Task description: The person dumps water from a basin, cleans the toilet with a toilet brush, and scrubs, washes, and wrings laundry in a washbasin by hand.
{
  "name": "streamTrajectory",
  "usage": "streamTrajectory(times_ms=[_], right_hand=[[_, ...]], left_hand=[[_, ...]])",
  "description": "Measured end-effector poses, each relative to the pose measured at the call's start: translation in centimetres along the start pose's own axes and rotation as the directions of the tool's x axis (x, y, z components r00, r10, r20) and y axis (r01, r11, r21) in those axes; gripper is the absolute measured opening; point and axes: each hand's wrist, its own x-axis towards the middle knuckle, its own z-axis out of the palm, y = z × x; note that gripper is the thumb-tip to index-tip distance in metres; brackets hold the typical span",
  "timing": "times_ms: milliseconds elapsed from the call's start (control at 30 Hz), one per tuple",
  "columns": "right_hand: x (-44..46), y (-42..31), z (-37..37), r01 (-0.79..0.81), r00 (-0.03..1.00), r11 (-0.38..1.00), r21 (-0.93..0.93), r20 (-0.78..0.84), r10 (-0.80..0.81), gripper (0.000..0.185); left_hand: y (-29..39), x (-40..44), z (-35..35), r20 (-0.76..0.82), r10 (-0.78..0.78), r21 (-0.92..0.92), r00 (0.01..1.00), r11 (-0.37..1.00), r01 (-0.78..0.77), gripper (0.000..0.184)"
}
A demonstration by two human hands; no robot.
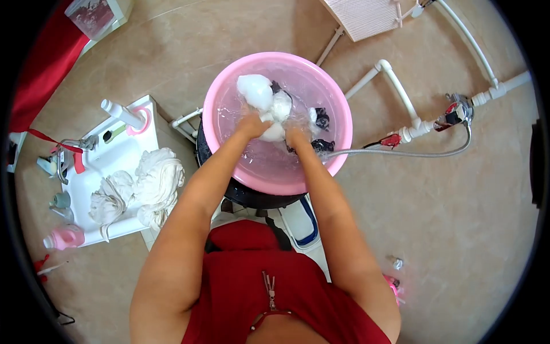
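Observation:
A round pink basin (347,114) holds water, with white cloth (255,92) puffed up at its upper left and middle. Black-and-white pieces (322,118) float at its right side. My left hand (250,126) is in the basin with its fingers closed on the white cloth. To the right of it, my right hand (295,137) reaches into the water beside the same cloth, and its fingers are hidden by water and cloth. Under the basin shows the rim of a black tub (258,198).
At left, a white sink (114,155) holds wrung white cloths (157,183), a white bottle (123,113) and a brush. A pink bottle (66,236) stands at its lower corner. A metal hose (401,153) runs from pipes at right to the basin.

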Motion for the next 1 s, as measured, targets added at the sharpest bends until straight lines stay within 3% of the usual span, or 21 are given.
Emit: streamTrajectory(times_ms=[33,67,100,167,200,233,267,300,333,367,433,533,567,700,800,833,867,900,933,967,1000], right_hand=[[0.6,-0.3,0.1,-0.05,0.999,0.998,0.046,0.001,0.05,0.047],[1.1,-0.6,0.2,-0.101,0.995,0.991,0.093,0.006,0.1,0.047],[2.2,-0.1,0.9,-0.062,0.997,0.961,0.27,-0.026,0.072,0.05],[4.6,1.7,2.3,0.033,0.995,0.812,0.583,-0.1,0.032,0.055],[4.3,1.4,1.4,0.001,0.999,0.481,0.877,-0.026,0.046,0.059],[3.1,0.4,-0.4,-0.052,0.998,0.058,0.997,0.05,0.022,0.062],[1.4,-0.6,-2.3,-0.121,0.993,-0.378,0.918,0.118,-0.031,0.066],[-0.1,-0.6,-4.7,-0.316,0.949,-0.554,0.77,0.247,-0.198,0.064],[-0.4,-0.2,-5.2,-0.374,0.915,-0.617,0.692,0.168,-0.366,0.065],[-1.0,-0.2,-5.6,-0.388,0.9,-0.632,0.671,0.128,-0.416,0.065],[-2.6,-0.2,-6.3,-0.352,0.903,-0.644,0.679,0.064,-0.425,0.064],[-4.7,-0.2,-6.1,-0.261,0.929,-0.674,0.691,-0.012,-0.371,0.063],[-4.3,-0.5,-5.6,-0.229,0.941,-0.677,0.699,-0.018,-0.338,0.063],[-1.9,-0.9,-3.2,-0.047,0.989,-0.559,0.828,-0.039,-0.141,0.061],[-2.1,0.4,-2.9,0.032,0.995,-0.224,0.974,-0.011,0.097,0.061],[-3.4,0.5,-5.8,-0.123,0.98,-0.262,0.957,0.159,0.119,0.048],[-5.0,0.4,-7.8,0.004,0.994,-0.123,0.992,0.009,0.105,0.04],[-6.7,0.1,-10.6,0.036,0.994,0.254,0.966,-0.061,0.091,0.038],[-7.7,0.4,-12.4,0.065,0.992,0.594,0.802,-0.118,0.051,0.036],[-6.2,2.1,-11.1,0.14,0.99,0.659,0.739,-0.107,-0.09,0.038],[-6.2,2.1,-10.8,0.152,0.984,0.812,0.563,-0.164,-0.07,0.039]], left_hand=[[-0.5,1.2,0.7,0.082,0.001,-0.066,0.997,0.998,0.004,0.071],[-0.8,1.9,2.1,-0.124,0.044,-0.088,0.991,0.995,-0.055,0.065],[-1.1,2.8,4.1,-0.326,0.08,-0.096,0.942,0.988,-0.118,0.06],[0.4,2.6,4.6,-0.483,0.05,-0.246,0.874,0.951,-0.19,0.048],[2.0,1.6,3.1,-0.444,0.0,-0.391,0.896,0.9,-0.194,0.043],[3.6,0.5,1.8,-0.397,-0.043,-0.528,0.917,0.828,-0.19,0.037],[5.1,0.0,1.8,-0.42,-0.03,-0.574,0.907,0.783,-0.24,0.037],[7.0,-0.8,1.7,-0.443,-0.017,-0.613,0.897,0.735,-0.289,0.036],[10.0,-3.8,-0.5,-0.389,0.033,-0.588,0.921,0.761,-0.275,0.036],[12.5,-6.3,-2.0,-0.367,0.129,-0.484,0.921,0.819,-0.307,0.039],[14.4,-7.5,-1.8,-0.423,0.201,-0.492,0.884,0.768,-0.41,0.039],[17.1,-9.3,-1.7,-0.383,0.274,-0.204,0.882,0.906,-0.37,0.034],[16.7,-8.3,-0.6,-0.522,0.273,-0.135,0.808,0.909,-0.395,0.031],[13.9,-4.6,-1.0,-0.715,0.383,0.031,0.585,0.853,-0.521,0.024],[10.6,-2.8,-2.9,-0.712,0.423,0.176,0.561,0.88,-0.441,0.02],[8.7,-2.1,-3.7,-0.699,0.346,0.135,0.626,0.924,-0.359,0.02],[6.8,-1.9,-4.5,-0.704,0.272,0.059,0.656,0.943,-0.327,0.02],[5.6,-2.5,-5.7,-0.689,0.25,0.056,0.681,0.954,-0.294,0.02],[4.8,-3.3,-6.5,-0.638,0.277,0.082,0.719,0.952,-0.294,0.025],[4.0,-4.0,-6.7,-0.582,0.301,0.108,0.755,0.949,-0.295,0.033],[3.3,-4.3,-6.5,-0.575,0.345,0.185,0.742,0.938,-0.293,0.041]])
